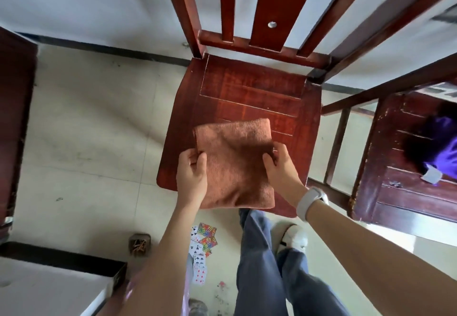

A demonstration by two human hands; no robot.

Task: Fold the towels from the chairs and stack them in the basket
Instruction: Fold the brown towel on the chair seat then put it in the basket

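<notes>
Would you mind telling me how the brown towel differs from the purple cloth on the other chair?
The brown towel is folded into a neat flat rectangle; the purple cloth lies crumpled. The brown towel is held at its sides by the left hand and right hand; the purple cloth lies untouched. Both rest on dark red wooden chair seats.

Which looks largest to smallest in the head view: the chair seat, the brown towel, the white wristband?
1. Chair seat
2. Brown towel, though it sits nearer the camera
3. White wristband
</notes>
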